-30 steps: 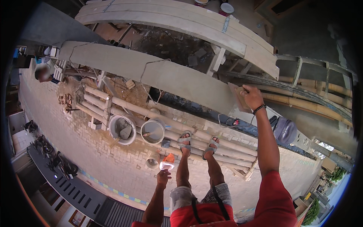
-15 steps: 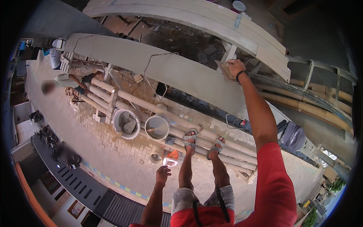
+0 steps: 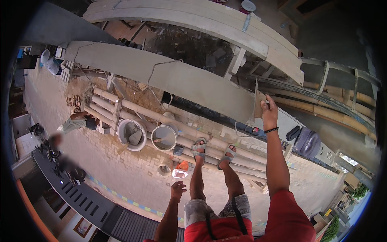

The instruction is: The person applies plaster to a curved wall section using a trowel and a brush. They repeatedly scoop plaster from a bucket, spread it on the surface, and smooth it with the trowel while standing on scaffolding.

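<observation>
My right hand grips a flat plastering float. The float is held edge-up at the right end of a long, smooth grey plastered surface. A dark beaded bracelet circles my right wrist. Lower down, my left hand hangs in the air with loosely bent fingers and nothing visible in it. My sandalled feet stand on bamboo poles. Left of them are a bucket of greyish liquid and a round tub of grey mix.
Bent metal rods cross the plastered surface. A wrapped dark bundle sits on the ledge at right. Below the poles are a small bucket and an orange-and-white bag. Another person crouches at far left on the paving.
My right hand has brought the float down and to the right, from beside the upright post to the plastered surface's right end. The other person has shifted lower in the view.
</observation>
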A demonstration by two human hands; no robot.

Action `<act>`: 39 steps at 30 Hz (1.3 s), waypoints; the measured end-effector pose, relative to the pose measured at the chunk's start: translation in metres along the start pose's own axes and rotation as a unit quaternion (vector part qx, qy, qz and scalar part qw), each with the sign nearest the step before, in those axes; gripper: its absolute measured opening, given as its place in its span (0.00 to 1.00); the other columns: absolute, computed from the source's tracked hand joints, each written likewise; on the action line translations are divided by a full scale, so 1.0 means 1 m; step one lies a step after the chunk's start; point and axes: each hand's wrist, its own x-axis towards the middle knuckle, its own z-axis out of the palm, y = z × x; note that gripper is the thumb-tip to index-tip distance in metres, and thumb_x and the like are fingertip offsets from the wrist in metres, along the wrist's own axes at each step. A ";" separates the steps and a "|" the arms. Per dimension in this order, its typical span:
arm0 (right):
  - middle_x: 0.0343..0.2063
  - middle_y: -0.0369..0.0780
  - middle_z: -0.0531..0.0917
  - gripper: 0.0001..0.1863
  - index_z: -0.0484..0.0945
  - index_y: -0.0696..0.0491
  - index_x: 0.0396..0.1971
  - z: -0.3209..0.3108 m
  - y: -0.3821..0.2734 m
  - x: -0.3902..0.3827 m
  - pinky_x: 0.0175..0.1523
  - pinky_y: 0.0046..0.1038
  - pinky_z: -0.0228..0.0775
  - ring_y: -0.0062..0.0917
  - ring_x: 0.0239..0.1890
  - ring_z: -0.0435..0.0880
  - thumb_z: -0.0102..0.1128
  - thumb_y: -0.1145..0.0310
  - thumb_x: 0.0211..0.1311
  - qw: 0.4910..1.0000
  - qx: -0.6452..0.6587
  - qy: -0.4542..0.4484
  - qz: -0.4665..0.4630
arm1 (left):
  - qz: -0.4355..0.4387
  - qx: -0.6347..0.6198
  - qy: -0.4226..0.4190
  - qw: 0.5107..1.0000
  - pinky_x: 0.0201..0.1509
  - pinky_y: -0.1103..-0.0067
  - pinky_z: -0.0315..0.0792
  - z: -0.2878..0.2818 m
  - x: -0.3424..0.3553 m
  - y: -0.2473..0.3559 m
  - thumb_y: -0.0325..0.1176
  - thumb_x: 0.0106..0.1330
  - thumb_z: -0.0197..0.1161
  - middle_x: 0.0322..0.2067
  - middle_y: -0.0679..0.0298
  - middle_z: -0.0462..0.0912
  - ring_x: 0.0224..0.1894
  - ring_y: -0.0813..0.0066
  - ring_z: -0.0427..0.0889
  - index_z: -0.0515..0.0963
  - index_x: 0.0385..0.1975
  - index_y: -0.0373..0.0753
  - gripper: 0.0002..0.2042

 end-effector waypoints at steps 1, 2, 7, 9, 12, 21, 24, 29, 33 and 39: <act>0.47 0.45 0.76 0.22 0.70 0.61 0.50 0.004 0.008 -0.008 0.56 0.26 0.60 0.30 0.50 0.73 0.58 0.66 0.57 1.000 0.001 0.009 -0.003 | 0.005 0.011 -0.001 1.000 0.32 0.78 0.77 0.007 -0.003 0.012 0.29 0.63 0.50 0.32 0.53 0.79 0.32 0.69 0.81 0.70 0.45 0.28 0.14; 0.47 0.46 0.76 0.23 0.70 0.61 0.50 0.007 0.015 -0.013 0.56 0.26 0.60 0.31 0.50 0.73 0.58 0.65 0.57 1.000 0.001 0.017 -0.005 | 0.009 0.022 -0.002 1.000 0.32 0.78 0.78 0.011 -0.005 0.019 0.28 0.64 0.49 0.32 0.53 0.79 0.33 0.69 0.81 0.70 0.44 0.26 0.13; 0.48 0.50 0.75 0.21 0.70 0.57 0.50 0.046 0.003 -0.017 0.54 0.36 0.66 0.43 0.50 0.74 0.56 0.65 0.57 0.983 -0.152 0.080 -0.065 | 0.072 -0.020 -0.023 0.997 0.34 0.79 0.76 0.010 0.003 0.027 0.32 0.64 0.52 0.32 0.53 0.79 0.28 0.70 0.80 0.69 0.46 0.30 0.15; 0.47 0.50 0.76 0.21 0.70 0.56 0.50 0.059 -0.004 -0.016 0.53 0.36 0.66 0.44 0.49 0.74 0.56 0.65 0.57 0.985 -0.141 0.076 -0.060 | 0.075 -0.028 -0.031 0.996 0.34 0.79 0.76 0.006 0.003 0.031 0.32 0.64 0.52 0.32 0.53 0.78 0.28 0.69 0.80 0.69 0.46 0.30 0.14; 0.44 0.51 0.77 0.21 0.70 0.57 0.50 0.083 -0.022 -0.016 0.52 0.38 0.67 0.46 0.47 0.75 0.54 0.66 0.57 0.986 -0.143 0.058 -0.058 | 0.041 0.004 -0.008 0.999 0.34 0.78 0.77 -0.001 0.001 0.029 0.33 0.64 0.53 0.32 0.54 0.78 0.31 0.68 0.80 0.70 0.46 0.30 0.15; 0.44 0.47 0.78 0.20 0.69 0.60 0.50 0.125 -0.044 -0.022 0.49 0.33 0.70 0.36 0.45 0.78 0.53 0.71 0.56 0.968 0.233 -0.090 -0.001 | 0.037 0.005 -0.010 0.999 0.32 0.78 0.79 -0.017 0.007 0.008 0.27 0.58 0.53 0.32 0.55 0.77 0.33 0.69 0.81 0.70 0.42 0.27 0.13; 0.43 0.42 0.78 0.22 0.67 0.60 0.52 0.088 -0.030 -0.049 0.47 0.27 0.72 0.27 0.43 0.79 0.54 0.73 0.56 0.705 0.649 -0.206 0.196 | 0.034 -0.010 -0.003 0.999 0.32 0.78 0.78 -0.013 -0.001 0.021 0.28 0.59 0.54 0.32 0.54 0.78 0.32 0.68 0.81 0.70 0.43 0.28 0.14; 0.44 0.41 0.77 0.22 0.65 0.59 0.54 0.019 -0.004 -0.077 0.47 0.23 0.72 0.22 0.43 0.78 0.54 0.72 0.59 0.699 0.665 -0.175 0.196 | 0.062 -0.002 -0.027 0.998 0.31 0.78 0.77 0.001 -0.003 0.045 0.32 0.62 0.54 0.32 0.53 0.78 0.31 0.68 0.81 0.70 0.45 0.29 0.15; 0.43 0.40 0.78 0.23 0.65 0.60 0.54 -0.004 -0.010 -0.079 0.45 0.22 0.72 0.21 0.43 0.78 0.57 0.71 0.58 0.848 0.502 -0.059 0.161 | 0.046 -0.017 -0.031 0.998 0.32 0.78 0.78 0.002 -0.002 0.048 0.30 0.62 0.52 0.32 0.56 0.77 0.33 0.71 0.80 0.70 0.44 0.28 0.14; 0.40 0.46 0.79 0.28 0.66 0.59 0.52 0.027 0.005 -0.052 0.44 0.30 0.72 0.33 0.40 0.80 0.63 0.68 0.51 0.997 0.017 0.021 0.074 | 0.048 -0.004 -0.033 0.998 0.31 0.77 0.78 -0.006 0.000 0.038 0.29 0.62 0.52 0.32 0.57 0.76 0.34 0.71 0.79 0.70 0.43 0.28 0.13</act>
